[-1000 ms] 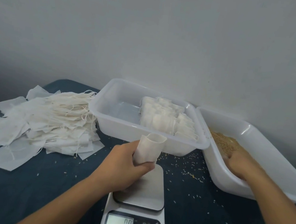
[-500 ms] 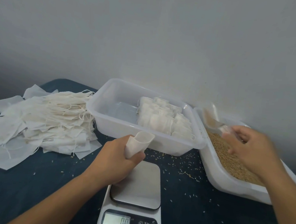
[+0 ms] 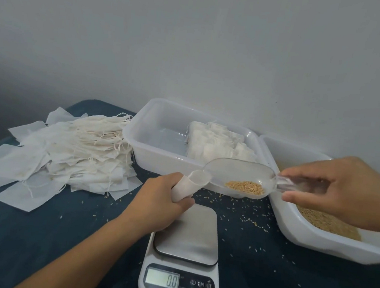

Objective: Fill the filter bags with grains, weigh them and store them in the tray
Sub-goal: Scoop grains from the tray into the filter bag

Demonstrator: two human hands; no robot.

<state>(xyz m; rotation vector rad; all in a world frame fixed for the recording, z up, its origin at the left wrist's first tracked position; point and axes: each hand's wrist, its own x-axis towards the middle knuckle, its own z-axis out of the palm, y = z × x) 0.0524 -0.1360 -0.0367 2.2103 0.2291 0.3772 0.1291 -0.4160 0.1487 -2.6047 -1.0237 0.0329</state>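
Note:
My left hand [image 3: 160,201] grips a white filter bag [image 3: 191,183], its mouth held open and tilted up to the right, just above the scale [image 3: 184,257]. My right hand [image 3: 342,191] holds a clear plastic scoop [image 3: 239,174] by its handle. The scoop's tip touches the bag's mouth, and a small heap of brown grains [image 3: 246,187] lies at its rear. The scale's steel plate is bare and its display reads 0.0. Behind the scoop, a clear tray [image 3: 142,144] holds several filled bags [image 3: 214,144] along its right side.
A white tub [image 3: 314,241] of brown grains stands at the right. A loose pile of flat unfilled filter bags [image 3: 67,150] with strings covers the left of the dark blue tabletop [image 3: 36,233]. Spilled grains lie scattered around the scale. A pale wall rises close behind.
My right hand lifted the scoop out of the grain tub and swung it left until its tip met the bag's mouth. My left hand kept the bag open, shifting slightly.

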